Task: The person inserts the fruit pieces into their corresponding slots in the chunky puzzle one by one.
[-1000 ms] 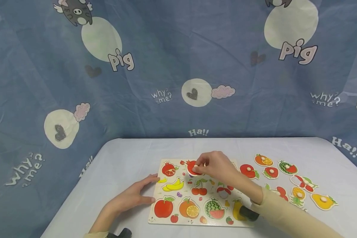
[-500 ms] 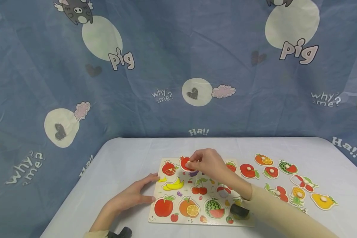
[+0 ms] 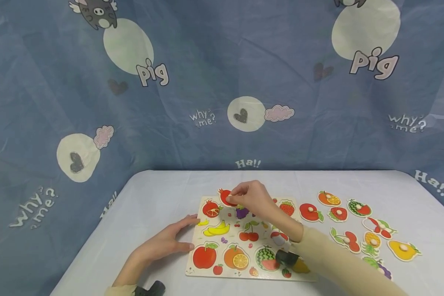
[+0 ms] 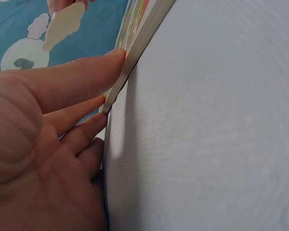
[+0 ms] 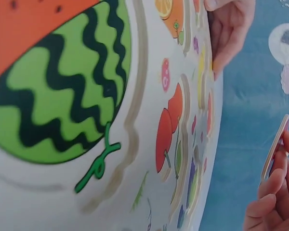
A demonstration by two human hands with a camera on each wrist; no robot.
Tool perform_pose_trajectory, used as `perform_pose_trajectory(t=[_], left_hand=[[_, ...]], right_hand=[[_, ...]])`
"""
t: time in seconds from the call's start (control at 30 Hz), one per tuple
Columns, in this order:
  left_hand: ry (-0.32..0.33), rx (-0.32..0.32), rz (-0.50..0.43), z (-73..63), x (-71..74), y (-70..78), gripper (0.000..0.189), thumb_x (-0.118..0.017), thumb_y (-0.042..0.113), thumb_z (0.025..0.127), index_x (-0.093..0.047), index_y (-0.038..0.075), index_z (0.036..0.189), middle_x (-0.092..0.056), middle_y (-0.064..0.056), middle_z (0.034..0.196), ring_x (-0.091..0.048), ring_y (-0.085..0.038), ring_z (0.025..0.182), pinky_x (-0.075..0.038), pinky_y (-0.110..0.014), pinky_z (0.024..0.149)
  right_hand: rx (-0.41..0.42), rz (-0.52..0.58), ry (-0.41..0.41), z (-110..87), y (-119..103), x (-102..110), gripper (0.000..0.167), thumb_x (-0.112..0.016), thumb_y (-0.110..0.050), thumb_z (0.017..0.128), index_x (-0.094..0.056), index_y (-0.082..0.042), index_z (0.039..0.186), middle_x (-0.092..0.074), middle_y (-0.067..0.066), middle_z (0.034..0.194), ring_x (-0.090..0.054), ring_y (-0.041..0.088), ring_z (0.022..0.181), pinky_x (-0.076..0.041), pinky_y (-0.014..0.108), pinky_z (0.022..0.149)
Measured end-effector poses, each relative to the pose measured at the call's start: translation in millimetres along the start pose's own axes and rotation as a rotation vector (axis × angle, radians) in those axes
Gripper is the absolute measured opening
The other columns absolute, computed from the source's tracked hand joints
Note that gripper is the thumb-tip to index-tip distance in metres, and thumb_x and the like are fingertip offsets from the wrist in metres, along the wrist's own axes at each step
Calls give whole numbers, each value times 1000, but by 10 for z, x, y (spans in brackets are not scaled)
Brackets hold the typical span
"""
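My right hand (image 3: 253,199) pinches a red pomegranate puzzle piece (image 3: 225,197) above the back left of a wooden fruit puzzle board (image 3: 222,250). In the right wrist view the puzzle piece (image 5: 274,149) shows edge-on, with thumb and fingers on it. Its pale plain back (image 4: 65,26) faces the left wrist camera. Just in front of it on the board is the printed pomegranate shape (image 3: 211,209). My left hand (image 3: 170,238) touches the board's left edge, fingers extended along the side. The thumb (image 4: 86,79) meets the board's edge.
Loose knobbed pieces lie right of the board, among them an apple (image 3: 311,212), an orange (image 3: 329,198), a watermelon (image 3: 359,207), cherries (image 3: 349,240) and a pear (image 3: 403,250). A blue printed curtain (image 3: 192,139) hangs behind the white table (image 3: 163,193).
My right hand has carried the pomegranate piece left and toward the back, from over the grapes area to near the board's back left edge. The left hand stays at the board's edge.
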State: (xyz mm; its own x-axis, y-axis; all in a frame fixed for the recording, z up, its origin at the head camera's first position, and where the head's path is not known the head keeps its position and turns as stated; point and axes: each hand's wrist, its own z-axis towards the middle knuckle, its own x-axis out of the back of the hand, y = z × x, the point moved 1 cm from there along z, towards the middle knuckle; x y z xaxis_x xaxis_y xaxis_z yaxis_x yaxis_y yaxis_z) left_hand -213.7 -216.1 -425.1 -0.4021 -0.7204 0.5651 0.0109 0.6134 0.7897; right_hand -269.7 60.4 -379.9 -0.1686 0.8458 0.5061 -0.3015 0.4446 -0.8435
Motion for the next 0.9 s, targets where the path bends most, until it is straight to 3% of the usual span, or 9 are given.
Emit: perform_pose_trajectory(t=[0.23,0.5,0.9], left_hand=[[-6,-8,-7,10,11,-12,69,-81,16,78,-53,21,141,-34,-11,156,-22,-37,145,-24,-66,109],[-2,-4,-14,8,3,-26,69,-82,17,78,-53,21,141,-35,-11,156,-22,-38,145,-24,-67,109],[-15,-19,-13,1,13,-16,69,-81,18,79,-53,21,141,-34,-11,156,-21,-39,145,-20,-67,110]], right_hand=[[-22,17,5,56,3,-56,9,-79,-23,84,-77,-14,85,-71,-6,75,-68,25,78,-52,30,62],[-76,12,41,81,-7,-168,11,-79,-24,84,-78,-13,83,-70,-5,75,-62,15,70,-52,30,61],[-166,54,22,184,-2,-300,11,-78,-21,85,-78,-11,87,-71,-3,82,-60,17,76,-53,29,66]])
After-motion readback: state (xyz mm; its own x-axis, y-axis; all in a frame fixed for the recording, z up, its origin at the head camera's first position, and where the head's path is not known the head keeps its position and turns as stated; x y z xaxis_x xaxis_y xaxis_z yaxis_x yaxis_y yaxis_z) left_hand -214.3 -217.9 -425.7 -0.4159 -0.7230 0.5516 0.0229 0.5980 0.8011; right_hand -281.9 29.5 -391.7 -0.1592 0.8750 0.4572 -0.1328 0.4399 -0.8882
